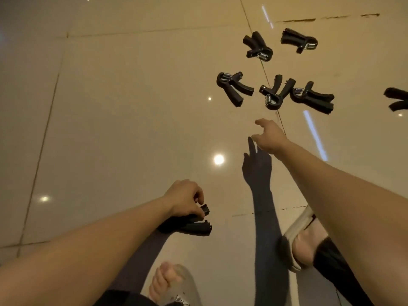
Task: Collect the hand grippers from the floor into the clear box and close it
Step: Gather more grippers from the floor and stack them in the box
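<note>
While the left hand (184,198) is closed around black hand grippers (189,224), its fingers (197,196) curled over the handles low over the tiled floor (110,107), the right hand (268,135) reaches forward with fingers spread and holding nothing. Ahead of it five more hand grippers lie on the floor: two farther off (258,46) (300,40) and a nearer row of three (234,88) (276,92) (313,98), the last two touching. Another (397,99) is cut off by the right edge, and a sandalled foot (302,244) rests beneath the right forearm.
</note>
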{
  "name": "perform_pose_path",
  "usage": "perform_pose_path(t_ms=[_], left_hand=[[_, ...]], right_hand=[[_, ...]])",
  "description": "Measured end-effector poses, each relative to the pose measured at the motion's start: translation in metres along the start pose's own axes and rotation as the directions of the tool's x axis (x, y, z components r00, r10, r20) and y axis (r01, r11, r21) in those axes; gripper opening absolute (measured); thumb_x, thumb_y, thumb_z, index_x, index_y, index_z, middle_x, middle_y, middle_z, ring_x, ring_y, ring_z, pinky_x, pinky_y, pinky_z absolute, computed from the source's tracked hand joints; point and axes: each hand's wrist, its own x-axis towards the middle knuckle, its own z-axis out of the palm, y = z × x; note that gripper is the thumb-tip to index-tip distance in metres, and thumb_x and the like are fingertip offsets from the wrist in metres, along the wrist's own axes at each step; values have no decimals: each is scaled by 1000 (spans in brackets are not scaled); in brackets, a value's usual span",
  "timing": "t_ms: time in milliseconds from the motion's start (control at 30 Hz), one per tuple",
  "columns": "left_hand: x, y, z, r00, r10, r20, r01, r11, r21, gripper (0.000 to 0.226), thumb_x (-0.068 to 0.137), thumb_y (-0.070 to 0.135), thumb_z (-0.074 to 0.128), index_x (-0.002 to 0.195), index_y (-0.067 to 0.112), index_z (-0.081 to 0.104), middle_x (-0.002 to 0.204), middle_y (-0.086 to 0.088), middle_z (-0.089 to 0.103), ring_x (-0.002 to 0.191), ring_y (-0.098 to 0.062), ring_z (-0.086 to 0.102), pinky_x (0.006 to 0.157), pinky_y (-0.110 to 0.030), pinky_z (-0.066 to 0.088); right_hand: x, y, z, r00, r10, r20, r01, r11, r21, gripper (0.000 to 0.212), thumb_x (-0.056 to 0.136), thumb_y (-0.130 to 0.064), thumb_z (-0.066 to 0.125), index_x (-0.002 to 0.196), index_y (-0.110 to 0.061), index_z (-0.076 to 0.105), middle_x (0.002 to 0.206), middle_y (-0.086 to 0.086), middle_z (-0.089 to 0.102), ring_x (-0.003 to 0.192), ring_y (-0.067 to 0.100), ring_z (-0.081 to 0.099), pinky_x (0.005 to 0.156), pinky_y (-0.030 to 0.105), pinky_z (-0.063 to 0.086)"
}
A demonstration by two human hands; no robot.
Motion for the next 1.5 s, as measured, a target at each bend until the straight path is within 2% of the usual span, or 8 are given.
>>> perform_pose_path(t_ms=[167, 333, 500, 700, 800, 933, 1100, 1500], left_hand=[[19, 16, -6, 995, -46, -85, 43, 998, -37, 26, 65, 45, 84, 79, 27, 73, 78, 12, 65, 77, -7, 60, 64, -21, 43], [46, 32, -20, 977, -119, -175, 90, 982, -163, 21, 68, 37, 85, 78, 29, 68, 79, 11, 67, 80, -8, 61, 70, -25, 47], [79, 41, -26, 916, -227, -332, 134, 950, -281, 18, 74, 36, 80, 82, 26, 68, 83, 9, 65, 81, -13, 63, 73, -31, 53], [103, 51, -26, 775, -408, -482, 223, 891, -395, 17, 86, 37, 70, 95, 23, 70, 89, 6, 66, 86, -17, 63, 74, -31, 50], [103, 53, -23, 754, -419, -507, 234, 891, -389, 30, 84, 52, 68, 95, 24, 69, 91, 6, 66, 88, -20, 64, 80, -36, 52], [86, 51, -13, 858, -179, -481, 197, 980, -13, 74, 59, 83, 66, 107, 28, 59, 97, 5, 56, 88, -19, 53, 84, -36, 41], [81, 43, -4, 861, -134, -491, 190, 979, 67, 92, 62, 65, 78, 139, 25, 49, 112, 1, 58, 102, -22, 56, 96, -35, 38], [54, 57, -17, 882, -145, -449, 89, 986, -144, 67, 69, 52, 79, 128, 26, 59, 99, 0, 59, 92, -23, 57, 80, -31, 37]], right_hand=[[44, 16, 2, 999, -33, 27, 33, 999, 10, 74, 94, -15, 67, 157, -17, 29, 161, 10, 30, 142, 35, 40, 110, 50, 45], [78, 33, -9, 998, -64, 11, 65, 989, -136, 76, 95, -14, 65, 158, -13, 24, 165, 10, 19, 149, 34, 27, 120, 45, 28], [106, 47, -24, 998, -64, 3, 63, 973, -223, 76, 90, -15, 66, 156, -15, 29, 162, 8, 28, 140, 38, 39, 110, 50, 42], [75, 38, -21, 989, -126, -78, 103, 963, -249, 26, 87, -17, 60, 113, -18, 59, 107, 11, 62, 92, 32, 60, 75, 42, 53], [36, 44, -8, 971, -207, -118, 167, 946, -279, 20, 95, -26, 54, 111, -20, 65, 94, 5, 67, 82, 26, 62, 69, 37, 52], [30, 54, -13, 947, -39, -319, 3, 994, -110, 37, 96, -37, 58, 123, -11, 55, 114, 10, 59, 101, 32, 61, 77, 41, 50], [43, 39, 2, 980, 182, -84, -186, 981, -46, 106, 74, -73, 70, 153, -20, 23, 148, 20, 34, 130, 42, 46, 97, 50, 48], [48, 33, 14, 956, 220, -194, -251, 955, -156, 77, 84, -64, 65, 138, -13, 42, 135, 19, 42, 93, 33, 59, 69, 37, 44]])
